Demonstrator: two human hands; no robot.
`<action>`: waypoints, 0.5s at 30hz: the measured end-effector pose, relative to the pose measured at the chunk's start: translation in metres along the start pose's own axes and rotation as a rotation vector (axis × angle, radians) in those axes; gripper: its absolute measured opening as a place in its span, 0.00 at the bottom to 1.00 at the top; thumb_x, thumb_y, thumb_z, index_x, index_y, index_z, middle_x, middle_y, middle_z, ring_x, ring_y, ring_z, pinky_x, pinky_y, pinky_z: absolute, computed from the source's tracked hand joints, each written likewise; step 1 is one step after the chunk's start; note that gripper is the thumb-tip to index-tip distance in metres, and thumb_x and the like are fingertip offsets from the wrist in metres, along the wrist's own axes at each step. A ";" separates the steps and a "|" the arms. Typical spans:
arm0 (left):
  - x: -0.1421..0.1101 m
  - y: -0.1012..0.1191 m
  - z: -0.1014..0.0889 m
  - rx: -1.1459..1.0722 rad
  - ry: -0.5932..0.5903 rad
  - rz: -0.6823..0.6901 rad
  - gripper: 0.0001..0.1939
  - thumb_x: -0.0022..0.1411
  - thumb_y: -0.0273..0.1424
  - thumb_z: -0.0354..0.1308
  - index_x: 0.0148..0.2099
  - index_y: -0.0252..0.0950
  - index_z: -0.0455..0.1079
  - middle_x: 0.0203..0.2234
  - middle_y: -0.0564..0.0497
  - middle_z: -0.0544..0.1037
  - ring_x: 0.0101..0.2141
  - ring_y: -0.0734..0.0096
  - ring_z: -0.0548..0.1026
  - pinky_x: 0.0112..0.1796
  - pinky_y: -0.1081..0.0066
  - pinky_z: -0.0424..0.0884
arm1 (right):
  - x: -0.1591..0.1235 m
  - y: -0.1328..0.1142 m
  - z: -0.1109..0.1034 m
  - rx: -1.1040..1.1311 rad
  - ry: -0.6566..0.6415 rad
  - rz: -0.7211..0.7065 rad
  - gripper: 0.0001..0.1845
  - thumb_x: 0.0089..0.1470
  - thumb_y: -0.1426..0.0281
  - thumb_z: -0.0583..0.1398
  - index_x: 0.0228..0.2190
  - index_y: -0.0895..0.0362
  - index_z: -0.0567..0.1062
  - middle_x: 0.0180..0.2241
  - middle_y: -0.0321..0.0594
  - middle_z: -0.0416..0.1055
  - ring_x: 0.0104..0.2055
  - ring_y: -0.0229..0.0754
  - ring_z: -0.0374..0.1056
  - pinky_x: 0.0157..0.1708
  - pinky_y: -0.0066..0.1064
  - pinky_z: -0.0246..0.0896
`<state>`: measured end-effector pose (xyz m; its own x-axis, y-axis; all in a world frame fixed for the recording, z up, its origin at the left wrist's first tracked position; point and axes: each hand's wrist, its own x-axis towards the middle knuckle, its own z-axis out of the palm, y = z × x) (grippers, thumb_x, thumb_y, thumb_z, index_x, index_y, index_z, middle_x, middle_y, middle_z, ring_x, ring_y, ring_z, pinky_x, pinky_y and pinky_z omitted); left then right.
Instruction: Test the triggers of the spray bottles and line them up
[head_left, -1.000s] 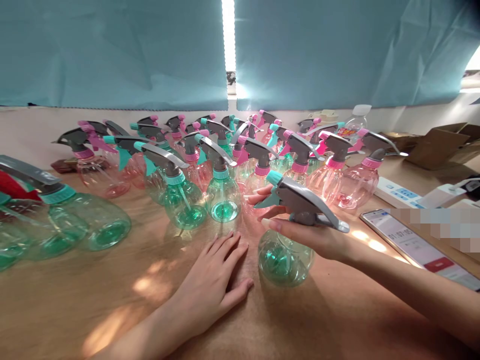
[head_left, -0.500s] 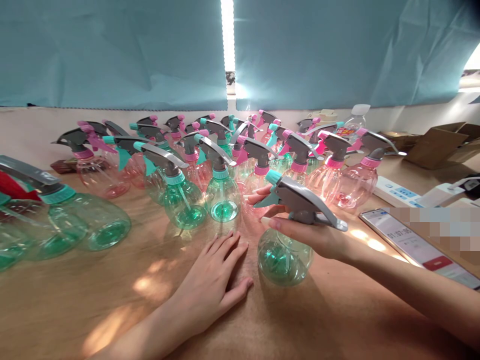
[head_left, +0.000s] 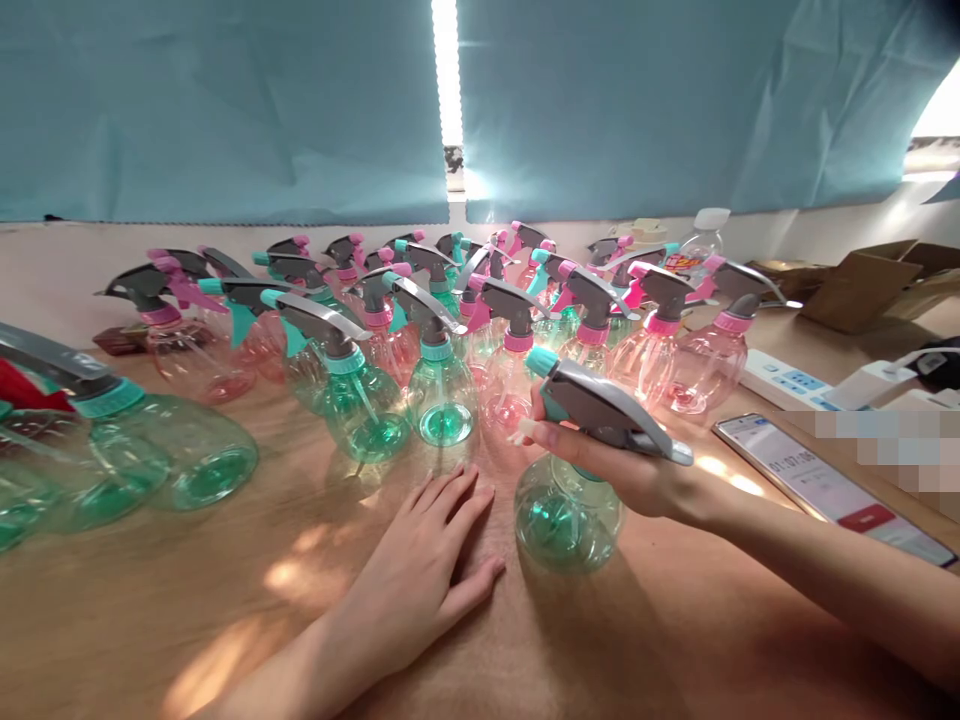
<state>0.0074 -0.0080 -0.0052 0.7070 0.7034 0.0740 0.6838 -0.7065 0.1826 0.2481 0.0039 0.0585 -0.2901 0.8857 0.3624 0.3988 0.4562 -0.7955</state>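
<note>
A clear green spray bottle (head_left: 568,525) with a grey head and teal nozzle stands upright on the wooden table (head_left: 315,640) in front of me. My right hand (head_left: 611,465) is closed around its neck, just under the spray head, with the fingers curled at the trigger; part of the trigger is hidden behind them. My left hand (head_left: 431,560) lies flat on the table to the left of this bottle, fingers stretched out, holding nothing. Just beyond its fingertips stands another green spray bottle (head_left: 442,400), apart from the hand.
Several pink and green spray bottles crowd the back, among them a pink spray bottle (head_left: 709,355). More green bottles (head_left: 202,450) stand at the left. To the right are a phone (head_left: 832,490), a white power strip (head_left: 787,378) and a cardboard box (head_left: 855,290).
My right hand's fingers have drawn in from stretched out to curled around the trigger. The bottle and my left hand stay in place. The view has shifted slightly.
</note>
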 end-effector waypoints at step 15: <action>0.000 -0.003 0.004 -0.022 0.051 0.028 0.28 0.69 0.42 0.52 0.66 0.35 0.59 0.65 0.39 0.61 0.63 0.47 0.59 0.60 0.44 0.59 | 0.003 -0.005 0.006 0.312 -0.033 -0.089 0.14 0.57 0.68 0.61 0.46 0.49 0.75 0.48 0.39 0.74 0.44 0.42 0.74 0.44 0.36 0.72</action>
<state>0.0060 -0.0064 -0.0093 0.7153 0.6868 0.1290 0.6592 -0.7245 0.2015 0.2399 0.0036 0.0599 -0.3418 0.8382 0.4251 0.0867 0.4785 -0.8738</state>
